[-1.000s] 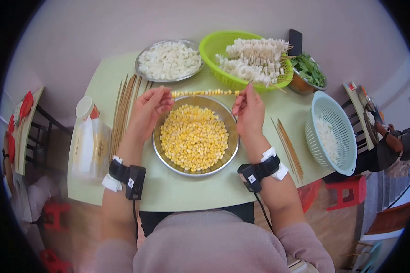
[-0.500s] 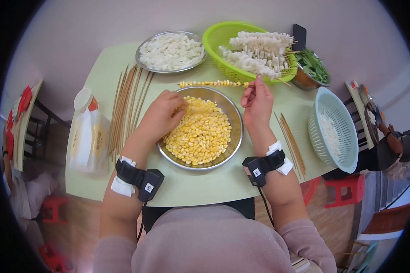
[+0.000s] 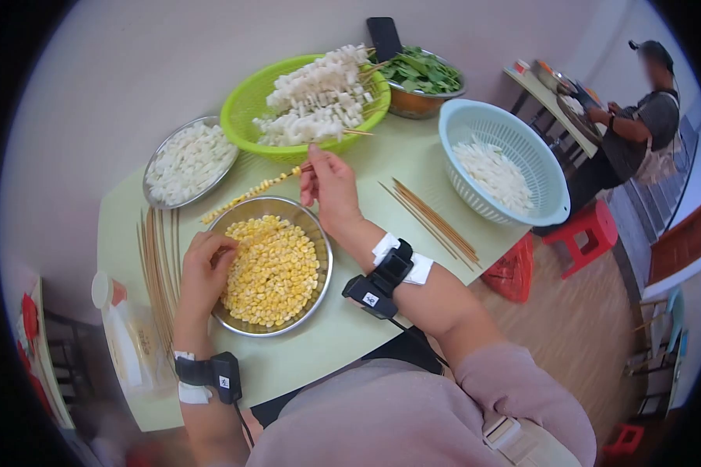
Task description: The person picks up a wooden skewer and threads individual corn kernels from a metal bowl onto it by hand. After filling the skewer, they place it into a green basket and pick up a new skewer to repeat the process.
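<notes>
My right hand [image 3: 333, 191] pinches the bare end of a skewer of corn kernels [image 3: 251, 192]. The skewer slopes down to the left over the far rim of a steel bowl [image 3: 329, 268]. Loose yellow corn kernels [image 3: 276, 272] fill much of that bowl. At its left side my left hand [image 3: 205, 268] has its fingertips drawn together by the kernels; what lies between them is hidden. Just beyond my right hand stands a green basket [image 3: 237, 128] with skewers of white pieces [image 3: 315, 97] piled in it.
Bare sticks [image 3: 157, 265] lie left of the bowl, more sticks [image 3: 432, 218] to the right. A plate of white pieces [image 3: 188, 165], a blue basket [image 3: 549, 179], a bowl of leafy greens [image 3: 424, 74], a phone [image 3: 383, 37] and a tissue pack [image 3: 132, 342] surround them. A person [image 3: 646, 124] stands at another table.
The view has swung to the right, bringing the other person into fuller view. The corn skewer now slants down leftward instead of lying level. My right hand still holds it.
</notes>
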